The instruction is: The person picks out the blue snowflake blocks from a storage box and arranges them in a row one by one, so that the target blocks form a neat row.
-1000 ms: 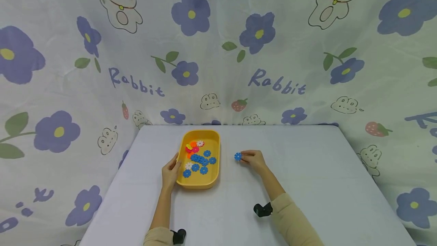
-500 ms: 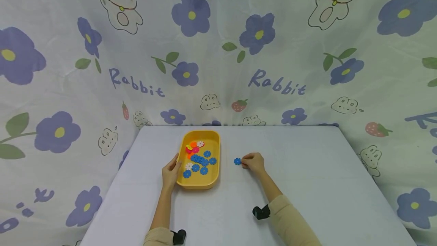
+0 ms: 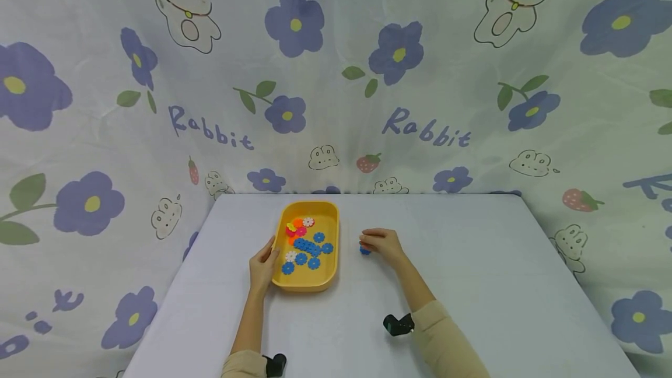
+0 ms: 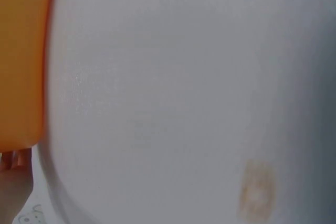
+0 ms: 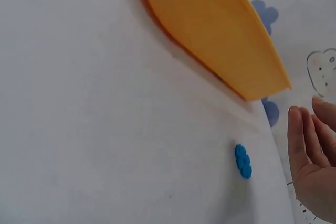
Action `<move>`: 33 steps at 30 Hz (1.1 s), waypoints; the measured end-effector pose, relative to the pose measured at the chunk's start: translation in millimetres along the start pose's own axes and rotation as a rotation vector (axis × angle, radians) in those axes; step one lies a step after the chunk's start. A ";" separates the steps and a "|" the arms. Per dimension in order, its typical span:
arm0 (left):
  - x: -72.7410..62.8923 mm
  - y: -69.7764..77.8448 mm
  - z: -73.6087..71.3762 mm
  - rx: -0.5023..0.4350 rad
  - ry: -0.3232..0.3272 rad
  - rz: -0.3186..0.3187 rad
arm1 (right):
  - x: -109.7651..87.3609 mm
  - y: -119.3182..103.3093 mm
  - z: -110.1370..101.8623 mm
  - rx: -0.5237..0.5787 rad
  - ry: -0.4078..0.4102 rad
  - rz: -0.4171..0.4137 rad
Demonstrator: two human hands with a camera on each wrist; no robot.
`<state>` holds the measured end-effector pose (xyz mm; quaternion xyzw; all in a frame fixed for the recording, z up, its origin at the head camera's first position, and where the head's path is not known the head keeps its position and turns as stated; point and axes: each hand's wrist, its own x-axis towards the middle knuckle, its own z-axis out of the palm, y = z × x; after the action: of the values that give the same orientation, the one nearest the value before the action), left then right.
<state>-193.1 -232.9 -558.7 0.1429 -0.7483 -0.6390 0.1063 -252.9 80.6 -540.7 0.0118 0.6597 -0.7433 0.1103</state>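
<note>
The left hand grips the left rim of a yellow tray, thumb over the edge. In the left wrist view only part of that hand shows, beside the tray's wall. To the right of the tray, a blue notched plastic disc lies on the white table, partly hidden below the right hand. The right wrist view shows this blue disc apart from the right hand, whose fingers are fairly straight and hold nothing.
Inside the tray lie several blue discs, with pink, orange and white ones and a small yellow piece. A patterned curtain hangs behind the white table.
The right hand has let go of the blue disc and risen a little away from it, leaving it on the table. The left hand and the tray have stayed put.
</note>
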 end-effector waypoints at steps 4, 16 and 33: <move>-0.1 -0.8 -0.2 0.009 0.001 -0.004 | -0.7 -9.1 16.1 0.001 -0.078 -0.030; -0.8 -0.9 -0.2 0.003 -0.001 0.001 | -5.7 -26.6 81.3 -0.025 -0.250 -0.017; -2.6 2.9 -2.3 -0.066 -0.039 0.018 | -12.9 5.9 165.8 -0.342 -0.346 0.065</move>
<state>-190.1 -233.7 -555.4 0.1203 -0.7301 -0.6650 0.1019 -218.0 -81.1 -522.9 -0.1134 0.7464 -0.6078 0.2462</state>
